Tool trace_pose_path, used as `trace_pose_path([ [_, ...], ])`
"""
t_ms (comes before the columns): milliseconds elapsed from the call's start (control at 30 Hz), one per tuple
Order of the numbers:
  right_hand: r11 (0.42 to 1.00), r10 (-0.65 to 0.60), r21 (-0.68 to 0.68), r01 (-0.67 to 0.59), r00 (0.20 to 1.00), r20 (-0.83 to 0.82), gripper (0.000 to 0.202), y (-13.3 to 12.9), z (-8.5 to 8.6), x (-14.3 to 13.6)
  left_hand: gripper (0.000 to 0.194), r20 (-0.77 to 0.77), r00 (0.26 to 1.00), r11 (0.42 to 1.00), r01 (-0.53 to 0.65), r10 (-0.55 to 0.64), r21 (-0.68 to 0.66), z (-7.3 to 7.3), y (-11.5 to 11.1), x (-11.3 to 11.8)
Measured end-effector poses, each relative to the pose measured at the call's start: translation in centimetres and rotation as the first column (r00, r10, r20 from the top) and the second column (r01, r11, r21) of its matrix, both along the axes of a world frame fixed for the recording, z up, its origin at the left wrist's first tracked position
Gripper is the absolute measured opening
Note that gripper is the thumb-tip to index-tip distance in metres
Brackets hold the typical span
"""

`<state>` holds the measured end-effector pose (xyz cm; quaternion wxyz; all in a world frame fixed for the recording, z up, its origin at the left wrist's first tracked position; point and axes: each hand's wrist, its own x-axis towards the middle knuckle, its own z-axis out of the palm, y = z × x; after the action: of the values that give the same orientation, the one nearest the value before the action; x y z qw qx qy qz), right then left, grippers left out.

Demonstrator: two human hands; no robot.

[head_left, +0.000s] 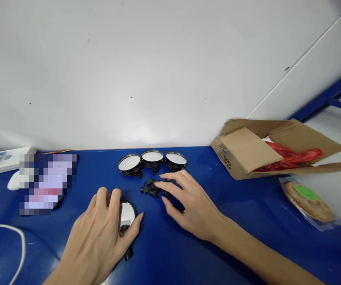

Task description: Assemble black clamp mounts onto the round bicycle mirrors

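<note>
Left hand (99,233) half covers a round mirror (126,216).

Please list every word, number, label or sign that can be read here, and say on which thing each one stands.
No text can be read.
Black print on the flap of the open brown cardboard box: too small and blurred.
Round green label on the plastic-wrapped brown disc: no legible words.
Flat object at the left of the blue table: pixelated, unreadable.

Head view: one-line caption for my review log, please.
Left hand grips a small round mirror on a blue table; right hand fingers small black parts before three more mirrors.
</note>
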<state>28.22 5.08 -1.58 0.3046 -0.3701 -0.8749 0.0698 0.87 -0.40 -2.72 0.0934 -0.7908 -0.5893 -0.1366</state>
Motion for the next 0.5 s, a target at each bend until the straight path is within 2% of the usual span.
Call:
trace_pose_path([
  [100,0.998,0.046,-0.053,-0.043,0.997,0.055,0.041,-0.3,-0.4,0.0,0.040,0.091,0.996,0.998,0.007,-0.001,-0.067,-0.2,-0.3,0.1],
  [233,0.992,0.082,-0.100,-0.078,0.996,0.036,0.043,-0.6,-0.8,-0.1,0.047,0.359,0.928,0.952,0.012,0.103,-0.305,0.1,-0.3,0.1],
  [367,0.993,0.078,-0.082,-0.079,0.997,-0.013,0.040,-0.7,-0.4,-0.2,0.055,0.574,0.768,0.845,0.082,0.285,-0.529,1.0,0.4,-0.2],
  [467,0.989,0.126,-0.060,-0.132,0.988,-0.087,0.034,-0.9,0.1,-0.2,0.051,0.696,0.596,0.735,0.244,0.401,-0.632,1.4,1.1,-0.4],
  [500,0.985,0.161,-0.049,-0.167,0.981,-0.112,0.031,-1.0,0.2,-0.3,0.050,0.735,0.528,0.719,0.295,0.426,-0.629,1.4,1.3,-0.4],
])
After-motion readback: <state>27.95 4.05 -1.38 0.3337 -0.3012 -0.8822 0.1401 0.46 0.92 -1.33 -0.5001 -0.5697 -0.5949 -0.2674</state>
